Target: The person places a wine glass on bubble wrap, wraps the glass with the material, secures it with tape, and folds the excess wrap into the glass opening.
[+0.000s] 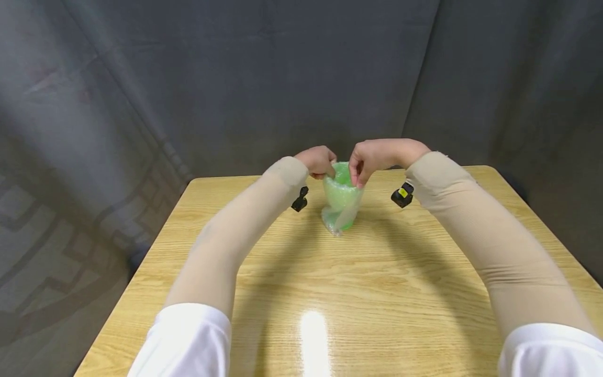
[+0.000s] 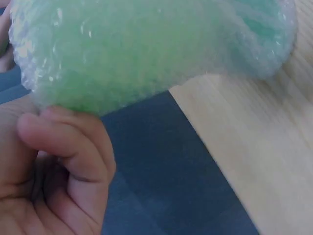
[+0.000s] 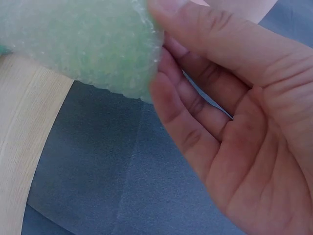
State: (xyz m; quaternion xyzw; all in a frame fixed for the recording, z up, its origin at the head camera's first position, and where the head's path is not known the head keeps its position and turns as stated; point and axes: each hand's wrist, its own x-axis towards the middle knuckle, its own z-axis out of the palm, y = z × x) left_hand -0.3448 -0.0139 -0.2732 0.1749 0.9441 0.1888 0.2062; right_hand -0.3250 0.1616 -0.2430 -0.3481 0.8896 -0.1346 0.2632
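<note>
Clear bubble wrap surrounds a green object near the table's far edge. The wrapped form is wide at the top, narrows at a waist and flares again at its base on the tabletop. My left hand pinches the wrap's upper edge on the left side; in the left wrist view its fingers are curled at that edge. On the right, my right hand grips the same upper edge between thumb and fingers, as the right wrist view shows. Most of the green object is blurred by the wrap.
The wooden table reaches back to a dark grey curtain hanging behind and beside it. Both forearms wear beige sleeves, with a small black camera at the right wrist and another black camera at the left.
</note>
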